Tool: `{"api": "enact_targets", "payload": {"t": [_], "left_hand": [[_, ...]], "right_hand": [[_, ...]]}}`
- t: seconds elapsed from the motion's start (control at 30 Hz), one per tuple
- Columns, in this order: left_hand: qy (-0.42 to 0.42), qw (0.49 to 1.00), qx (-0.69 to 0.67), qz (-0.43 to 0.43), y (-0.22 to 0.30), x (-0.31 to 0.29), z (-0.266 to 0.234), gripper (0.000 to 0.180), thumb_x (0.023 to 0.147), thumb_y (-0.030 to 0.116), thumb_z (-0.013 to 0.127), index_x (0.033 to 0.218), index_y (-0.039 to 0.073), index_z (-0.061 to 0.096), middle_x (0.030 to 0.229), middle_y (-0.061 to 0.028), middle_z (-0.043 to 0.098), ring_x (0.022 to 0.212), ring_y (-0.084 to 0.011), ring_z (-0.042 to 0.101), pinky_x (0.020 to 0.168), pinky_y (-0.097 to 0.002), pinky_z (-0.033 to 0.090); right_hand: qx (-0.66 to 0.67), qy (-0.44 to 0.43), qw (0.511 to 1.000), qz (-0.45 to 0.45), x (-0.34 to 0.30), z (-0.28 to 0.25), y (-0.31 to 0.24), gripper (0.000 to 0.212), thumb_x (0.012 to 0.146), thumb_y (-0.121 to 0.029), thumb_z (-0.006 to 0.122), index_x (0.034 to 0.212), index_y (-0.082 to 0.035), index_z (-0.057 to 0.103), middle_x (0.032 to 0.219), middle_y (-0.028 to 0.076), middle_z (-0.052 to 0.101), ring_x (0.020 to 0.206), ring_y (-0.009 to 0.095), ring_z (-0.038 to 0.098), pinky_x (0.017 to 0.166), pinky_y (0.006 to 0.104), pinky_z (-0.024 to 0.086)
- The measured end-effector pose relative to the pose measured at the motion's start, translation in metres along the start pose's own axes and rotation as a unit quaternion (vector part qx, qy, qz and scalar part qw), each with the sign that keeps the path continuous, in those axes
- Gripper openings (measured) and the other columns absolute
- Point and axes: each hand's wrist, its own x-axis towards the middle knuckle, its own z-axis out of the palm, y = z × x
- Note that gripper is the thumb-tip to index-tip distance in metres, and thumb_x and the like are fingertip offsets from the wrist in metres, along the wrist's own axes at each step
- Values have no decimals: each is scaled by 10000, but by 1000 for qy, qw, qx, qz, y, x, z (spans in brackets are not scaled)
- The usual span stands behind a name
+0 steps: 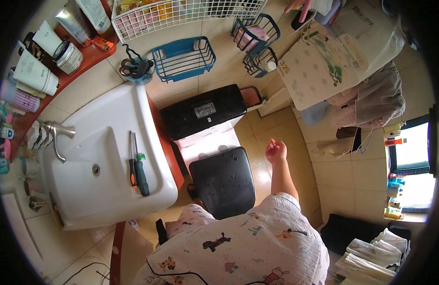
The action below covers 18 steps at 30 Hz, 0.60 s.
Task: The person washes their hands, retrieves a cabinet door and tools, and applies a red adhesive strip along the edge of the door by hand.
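My right hand (276,151) hangs in the air to the right of the toilet, with its fingers curled in and nothing visible in them. My left hand is out of sight. Nearest to the right hand is the closed black toilet lid (223,183), dotted with water drops. Behind the lid stands the toilet's black tank (181,116) with a silver flush button (205,110). Two screwdrivers lie side by side on the right rim of the white sink (158,190). One screwdriver (133,173) has a black and orange handle, the other (141,178) a dark green one.
A metal faucet (58,135) rises at the sink's left. Tubes and jars crowd a red shelf (63,90). Blue wire racks (184,59) and a white wire basket (181,19) hang on the wall. Bags and a pale printed sheet (319,71) hang at the right.
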Motion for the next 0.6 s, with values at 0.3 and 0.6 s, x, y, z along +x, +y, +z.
{"api": "enact_targets", "payload": {"t": [0.3,0.6], "left_hand": [[-45,997,-27,50,9,-52,-13,657,717,644,644,735,-13,640,611,-133,605,573,-297,568,542,-403,458],[-27,921,-299,249,-27,-152,8,309,757,252,750,725,-5,580,625,-132,553,529,-205,470,510,-347,392]], "right_hand": [[-158,38,986,18,-77,-128,-25,294,863,-406,611,711,-168,529,471,-94,369,395,46,326,396,176,250],[-271,267,925,22,-303,-434,-82,237,806,-217,610,610,-186,481,452,-73,455,357,80,411,335,204,325]]}}
